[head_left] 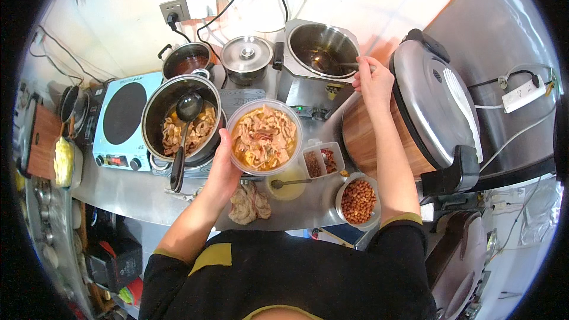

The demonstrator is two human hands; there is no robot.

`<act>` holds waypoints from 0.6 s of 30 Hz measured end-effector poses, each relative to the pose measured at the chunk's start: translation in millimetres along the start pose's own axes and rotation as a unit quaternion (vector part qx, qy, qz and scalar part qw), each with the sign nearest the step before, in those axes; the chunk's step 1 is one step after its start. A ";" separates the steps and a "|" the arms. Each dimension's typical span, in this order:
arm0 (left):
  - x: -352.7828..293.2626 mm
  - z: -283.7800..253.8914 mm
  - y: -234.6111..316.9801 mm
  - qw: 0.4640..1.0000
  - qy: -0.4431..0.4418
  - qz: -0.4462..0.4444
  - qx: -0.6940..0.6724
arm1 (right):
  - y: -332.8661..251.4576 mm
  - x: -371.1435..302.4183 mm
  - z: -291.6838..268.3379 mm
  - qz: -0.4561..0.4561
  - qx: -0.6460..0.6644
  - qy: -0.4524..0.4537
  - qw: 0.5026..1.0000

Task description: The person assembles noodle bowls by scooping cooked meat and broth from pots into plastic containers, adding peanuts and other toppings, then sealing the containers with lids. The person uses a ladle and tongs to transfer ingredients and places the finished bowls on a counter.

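My left hand (219, 173) holds a round clear plastic bowl (265, 173) from its left side, thumb at the rim and the other fingers hidden beneath. Sliced meat (264, 130) in an orange broth fills it. My right hand (377, 83) is closed on the thin handle of a ladle (347, 67), whose far end dips into a deep steel cooker (307, 87) with dark liquid inside. Left of the bowl stands a steel pot (148, 112) with more meat slices, a black ladle (188, 109) leaning in it.
A blue induction cooker (127, 157) stands left. Behind are a small pot of red liquid (188, 66) and a lidded pot (246, 53). A spice box (323, 160), a tub of peanuts (358, 201) and a cloth (249, 202) lie nearer. A large rice cooker (424, 89) is right.
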State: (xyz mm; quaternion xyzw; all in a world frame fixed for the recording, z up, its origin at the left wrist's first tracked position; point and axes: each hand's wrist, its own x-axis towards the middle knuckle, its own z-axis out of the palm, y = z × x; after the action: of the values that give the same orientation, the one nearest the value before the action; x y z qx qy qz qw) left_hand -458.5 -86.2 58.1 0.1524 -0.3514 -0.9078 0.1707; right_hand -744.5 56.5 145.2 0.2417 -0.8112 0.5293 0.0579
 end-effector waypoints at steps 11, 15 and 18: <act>58.1 0.4 0.0 0.996 0.088 0.008 0.017 | -64.5 -31.3 -51.2 0.039 0.237 -0.001 0.971; 64.3 7.5 11.4 0.996 0.077 0.003 0.040 | -81.2 -57.4 -66.3 0.016 0.243 -0.043 0.969; 64.3 9.8 16.0 0.997 0.071 0.016 0.031 | -89.1 -76.3 -65.9 0.014 0.221 -0.064 0.973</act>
State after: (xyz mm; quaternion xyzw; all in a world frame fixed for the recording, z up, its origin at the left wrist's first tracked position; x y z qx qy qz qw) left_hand -516.7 -118.5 66.0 0.2157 -0.3692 -0.8804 0.2051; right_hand -648.0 111.5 221.0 0.2707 -0.6791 0.6799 -0.0568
